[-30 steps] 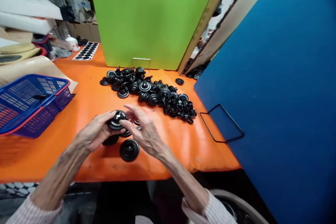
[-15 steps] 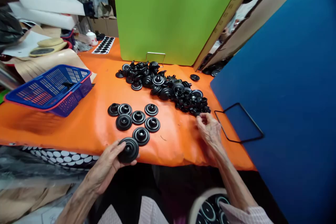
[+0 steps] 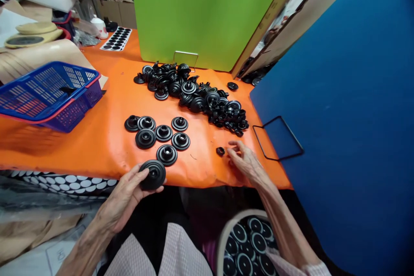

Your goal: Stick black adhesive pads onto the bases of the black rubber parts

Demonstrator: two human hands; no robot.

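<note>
My left hand [image 3: 131, 192] grips a round black plastic disc [image 3: 154, 175] by its rim at the table's front edge, thumb on top near its centre. My right hand [image 3: 244, 159] hovers low over the orange table, fingers loosely bent and apart, with nothing visible in them. Just left of its fingertips lies a small black ring [image 3: 220, 151], apart from the heap. Several similar black discs with raised hubs [image 3: 167, 155] lie loosely grouped beyond my left hand. Behind them stretches a long heap of black discs [image 3: 174, 88], with small black rings [image 3: 228, 116] at its right end.
A blue basket [image 3: 69, 110] stands at the left. Green [image 3: 207, 13] and blue [image 3: 339, 95] panels with wire handles bound the back and right. Below the table edge, a round tub [image 3: 223, 233] holds more black discs. A sheet of black round stickers [image 3: 117, 39] lies at the back left.
My right hand has drawn back from the heap's right end toward me, and a small black ring now lies alone beside it. The left hand still holds its disc. The view has shifted slightly.
</note>
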